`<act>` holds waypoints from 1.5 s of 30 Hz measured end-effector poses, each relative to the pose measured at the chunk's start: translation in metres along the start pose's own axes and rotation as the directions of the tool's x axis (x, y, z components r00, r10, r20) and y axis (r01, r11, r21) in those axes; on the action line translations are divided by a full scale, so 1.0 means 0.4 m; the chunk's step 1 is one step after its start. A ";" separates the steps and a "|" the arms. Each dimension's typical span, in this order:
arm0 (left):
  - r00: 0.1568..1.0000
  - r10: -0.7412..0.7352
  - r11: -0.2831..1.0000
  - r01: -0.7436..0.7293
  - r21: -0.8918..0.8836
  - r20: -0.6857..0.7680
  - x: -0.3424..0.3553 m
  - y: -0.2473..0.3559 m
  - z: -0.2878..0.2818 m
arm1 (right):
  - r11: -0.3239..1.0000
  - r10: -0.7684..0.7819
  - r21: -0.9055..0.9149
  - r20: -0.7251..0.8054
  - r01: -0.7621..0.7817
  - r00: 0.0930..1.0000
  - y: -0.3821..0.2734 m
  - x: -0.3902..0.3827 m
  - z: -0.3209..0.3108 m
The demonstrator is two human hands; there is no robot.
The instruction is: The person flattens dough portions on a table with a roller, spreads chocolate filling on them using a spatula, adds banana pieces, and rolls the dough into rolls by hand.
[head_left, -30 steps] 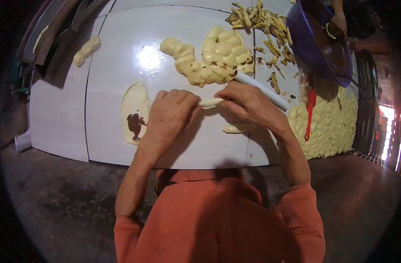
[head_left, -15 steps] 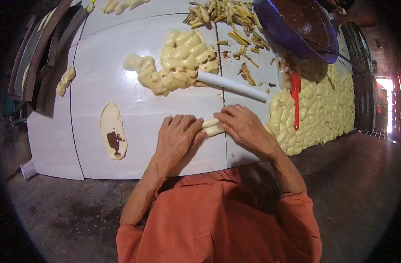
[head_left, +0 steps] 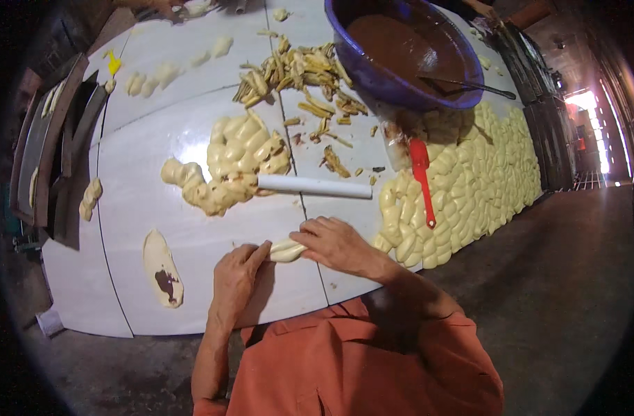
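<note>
A pale yellow strip of dough (head_left: pixel 286 251) lies on the white table near its front edge. At its left end my left hand (head_left: pixel 238 276) is closed, fingertips and thumb on the dough. My right hand (head_left: pixel 339 248) grips the other end, its fingers curled over it and hiding that part. To the left of my hands is a flattened oval of dough (head_left: pixel 159 256) with a dark brown smear of paste on its lower part. Beyond my hands a white rolling pin (head_left: pixel 317 186) rests with its left end against a heap of dough pieces (head_left: pixel 244 147).
Many dough pieces (head_left: pixel 469 201) cover the right side, with a red spatula (head_left: pixel 422 182) on them. Behind stands a purple basin (head_left: pixel 348 52) of brown paste with a dark-handled utensil. Yellowish-brown strips (head_left: pixel 289 73) lie at the far middle. Wooden trays (head_left: pixel 60 139) lean at left.
The view has shifted, so the table appears lower and more of its far side shows. My hands stay on the dough strip, which now looks more twisted, and my left hand has turned more upright.
</note>
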State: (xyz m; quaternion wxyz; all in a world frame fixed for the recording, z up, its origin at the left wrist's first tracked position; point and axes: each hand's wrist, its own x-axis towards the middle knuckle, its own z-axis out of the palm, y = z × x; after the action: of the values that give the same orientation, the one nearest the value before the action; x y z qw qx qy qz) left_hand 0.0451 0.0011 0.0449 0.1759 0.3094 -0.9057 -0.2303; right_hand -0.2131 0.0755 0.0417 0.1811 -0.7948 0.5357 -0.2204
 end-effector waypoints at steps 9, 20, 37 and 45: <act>0.996 -0.059 0.997 0.055 0.061 0.063 0.073 0.028 -0.075 | 0.910 0.378 -0.023 -0.368 -0.414 0.850 0.193 0.083 -0.174; 0.970 -0.114 0.992 0.124 0.038 -0.214 0.623 0.019 0.141 | 0.880 0.348 -0.165 -0.415 -0.446 0.841 0.392 0.175 -0.162; 0.984 0.003 0.997 0.012 0.082 -0.180 0.676 -0.030 0.157 | 0.426 0.820 0.790 -0.133 -0.440 0.556 0.364 0.085 -0.184; 0.801 -0.599 0.635 0.492 -0.595 0.023 0.207 -0.088 -0.128 | 0.344 0.713 0.780 0.146 -0.523 0.686 0.044 0.151 -0.136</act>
State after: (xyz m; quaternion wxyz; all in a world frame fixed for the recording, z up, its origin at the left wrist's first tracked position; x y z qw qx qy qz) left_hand 0.0237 -0.0927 0.0835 0.2617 0.5205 -0.6365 -0.5055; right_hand -0.2362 0.0101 0.0874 0.5118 -0.3397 0.6633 -0.4274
